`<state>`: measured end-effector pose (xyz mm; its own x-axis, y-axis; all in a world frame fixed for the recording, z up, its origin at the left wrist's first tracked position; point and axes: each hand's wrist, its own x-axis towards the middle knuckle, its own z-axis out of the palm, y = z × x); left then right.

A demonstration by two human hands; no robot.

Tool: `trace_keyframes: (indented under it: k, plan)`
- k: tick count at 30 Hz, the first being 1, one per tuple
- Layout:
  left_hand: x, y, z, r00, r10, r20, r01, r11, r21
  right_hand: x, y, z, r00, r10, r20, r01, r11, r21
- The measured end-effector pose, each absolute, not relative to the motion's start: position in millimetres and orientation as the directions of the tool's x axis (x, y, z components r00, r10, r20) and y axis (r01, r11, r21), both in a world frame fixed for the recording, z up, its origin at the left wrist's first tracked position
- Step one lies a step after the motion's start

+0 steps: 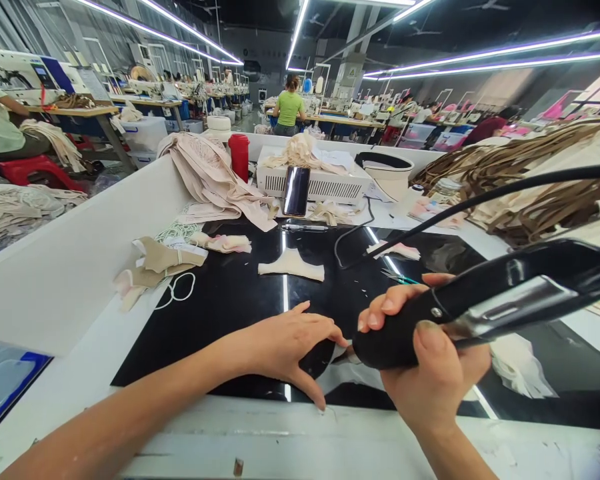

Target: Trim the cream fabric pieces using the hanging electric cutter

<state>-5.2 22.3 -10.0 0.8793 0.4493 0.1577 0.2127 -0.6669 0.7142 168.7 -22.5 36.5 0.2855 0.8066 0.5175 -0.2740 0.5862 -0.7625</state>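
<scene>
My right hand (433,360) is wrapped round a black corded hand tool (420,327) with a silver metal lever on its side. The tool's lower end points left, just above the glossy black board (220,333). My left hand (293,340) has its thumb and fingers spread and holds nothing visible. Its fingertips reach close to the tool's end, beside a greyish, see-through patch (353,373); whether this is a thin sheet or a reflection I cannot tell. Beyond my hands a small cream cut fabric piece (291,265) lies flat on the board.
Tied fabric bundles (165,257) and a white elastic loop (183,287) lie left. Green-handled scissors (400,277) lie behind the tool. A phone (297,191) leans on a white vented box (315,180). The black cord (460,207) arches across the right. Cream fabric strips (520,367) lie right.
</scene>
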Motion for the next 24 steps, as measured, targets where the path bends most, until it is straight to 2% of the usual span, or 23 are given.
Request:
trace_keyframes:
  k: [24]
  plan:
    - [-7.9,23.7,-11.5,0.89,0.438,0.128,0.247,-0.698,0.672,157.2,-35.0,35.4,0.198,0.846,0.496,-0.349,0.533,-0.771]
